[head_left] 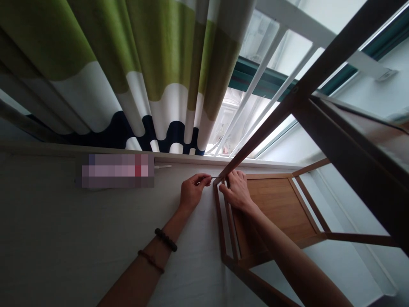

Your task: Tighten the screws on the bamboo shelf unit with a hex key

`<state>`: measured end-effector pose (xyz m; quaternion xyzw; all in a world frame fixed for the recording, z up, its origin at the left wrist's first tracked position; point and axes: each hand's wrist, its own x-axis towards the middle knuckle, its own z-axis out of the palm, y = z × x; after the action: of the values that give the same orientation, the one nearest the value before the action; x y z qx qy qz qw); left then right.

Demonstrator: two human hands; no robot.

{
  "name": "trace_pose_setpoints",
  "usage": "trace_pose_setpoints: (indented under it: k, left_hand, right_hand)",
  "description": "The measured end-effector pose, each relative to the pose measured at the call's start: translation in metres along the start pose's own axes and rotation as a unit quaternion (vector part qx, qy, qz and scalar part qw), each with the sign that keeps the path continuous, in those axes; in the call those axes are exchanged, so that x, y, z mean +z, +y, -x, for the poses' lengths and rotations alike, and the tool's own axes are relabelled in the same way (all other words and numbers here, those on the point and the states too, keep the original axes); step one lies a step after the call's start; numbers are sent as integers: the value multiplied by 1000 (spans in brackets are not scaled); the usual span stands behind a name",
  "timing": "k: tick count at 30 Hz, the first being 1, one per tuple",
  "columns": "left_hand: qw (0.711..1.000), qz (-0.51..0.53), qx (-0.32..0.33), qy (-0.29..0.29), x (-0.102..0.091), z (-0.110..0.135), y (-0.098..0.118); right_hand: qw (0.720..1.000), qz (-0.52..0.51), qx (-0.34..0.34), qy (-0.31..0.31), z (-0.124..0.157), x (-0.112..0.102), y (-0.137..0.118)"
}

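Observation:
My left hand (191, 192) is closed in a pinch on a thin metal rod (216, 177) that looks like a hex key. Its far tip meets the side of a brown wooden leg (246, 147). On the other side of that leg, my right hand (237, 190) grips the wooden frame (220, 221), fingers bent over it near the corner. Part of the joint is hidden behind these fingers. A flat brown wooden panel (284, 204) sits within the frame, just right of my right hand.
Green, white and navy curtains (166, 72) hang down to a pale ledge (179, 158). A blurred-out object (115, 170) lies left of my hands, with a white cable (163, 166) beside it. White window bars (265, 59) stand behind the leg. A thick dark beam (354, 166) crosses the right side.

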<state>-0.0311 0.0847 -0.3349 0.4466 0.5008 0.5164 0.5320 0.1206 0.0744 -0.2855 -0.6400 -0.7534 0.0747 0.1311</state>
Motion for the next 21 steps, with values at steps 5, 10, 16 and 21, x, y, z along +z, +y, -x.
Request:
trace_pose_setpoints:
  k: [5, 10, 16, 21]
  left_hand:
    - [999, 15, -6, 28, -1, 2, -4]
    - [999, 15, -13, 33, 3, 4, -5]
    - [999, -36, 18, 26, 5, 5, -1]
    - [996, -73, 52, -12, -1, 4, 8]
  right_hand:
    - [1000, 6, 0, 2, 0, 2, 1]
    - [1000, 5, -3, 4, 1, 3, 2]
    - [1000, 9, -5, 6, 1, 3, 2]
    - [1000, 7, -5, -4, 0, 2, 1]
